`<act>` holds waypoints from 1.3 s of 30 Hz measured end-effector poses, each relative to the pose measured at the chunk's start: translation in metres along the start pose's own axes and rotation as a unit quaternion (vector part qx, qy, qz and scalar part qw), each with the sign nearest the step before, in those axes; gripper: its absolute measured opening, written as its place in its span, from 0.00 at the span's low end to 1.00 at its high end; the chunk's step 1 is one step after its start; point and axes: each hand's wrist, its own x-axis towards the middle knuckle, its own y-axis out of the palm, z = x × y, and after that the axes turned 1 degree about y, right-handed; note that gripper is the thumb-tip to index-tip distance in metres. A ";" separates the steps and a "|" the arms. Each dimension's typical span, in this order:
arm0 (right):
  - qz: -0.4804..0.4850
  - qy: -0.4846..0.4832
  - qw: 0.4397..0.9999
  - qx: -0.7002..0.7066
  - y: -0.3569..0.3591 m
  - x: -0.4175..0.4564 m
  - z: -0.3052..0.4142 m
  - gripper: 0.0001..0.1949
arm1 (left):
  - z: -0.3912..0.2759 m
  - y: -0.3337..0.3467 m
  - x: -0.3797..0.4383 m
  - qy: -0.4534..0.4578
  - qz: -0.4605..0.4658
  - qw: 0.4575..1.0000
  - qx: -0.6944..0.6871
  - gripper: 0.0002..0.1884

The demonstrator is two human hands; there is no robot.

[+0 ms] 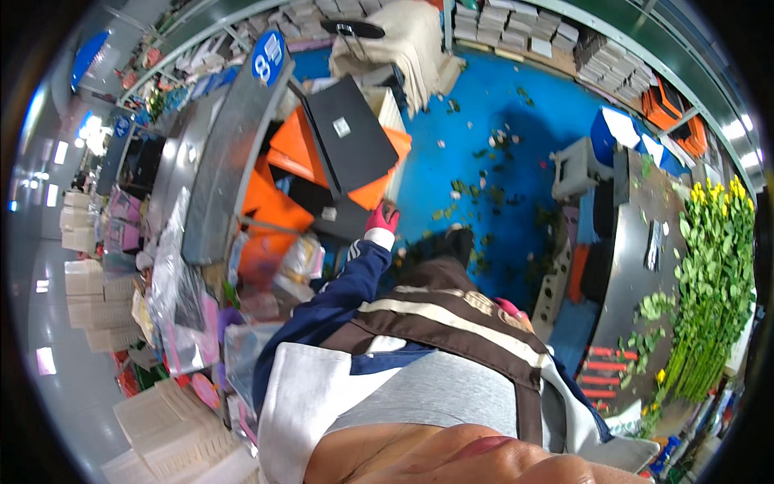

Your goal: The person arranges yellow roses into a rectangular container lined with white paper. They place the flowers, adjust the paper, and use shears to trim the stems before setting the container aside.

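Observation:
My left hand (382, 219), in a pink and dark glove, reaches forward beside a lower black panel (347, 224) and orange sheets (375, 192). Its fingers look curled, but whether they grip an edge is unclear. A larger black flat panel (351, 139) with a white label lies tilted over the orange sheets. Only a pink-gloved bit of my right hand (513, 310) shows past the brown apron (447, 320); its fingers are mostly hidden. Leaves and petals (496, 193) litter the blue floor (447, 127) before me.
To the right, a metal worktable (629, 254) bears yellow-budded roses (713, 290) with long green stems. A grey plastic stool (573, 169) stands near its far end. A metal bench (224, 157) runs along the left. Stacked paper or card (514, 27) fills the back shelf.

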 end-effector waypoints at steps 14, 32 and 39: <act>-0.142 0.086 0.985 -0.042 -0.181 0.102 0.052 0.27 | 0.136 -0.069 0.209 -0.467 -0.249 0.774 -0.347 0.38; -0.363 -0.247 0.829 -0.346 -0.353 0.111 0.283 0.41 | -0.263 0.168 0.207 -0.368 0.440 0.645 -0.506 0.15; -0.325 -0.259 0.877 0.243 -0.459 0.013 0.156 0.15 | -0.481 0.201 0.202 -0.249 0.675 0.651 -0.243 0.33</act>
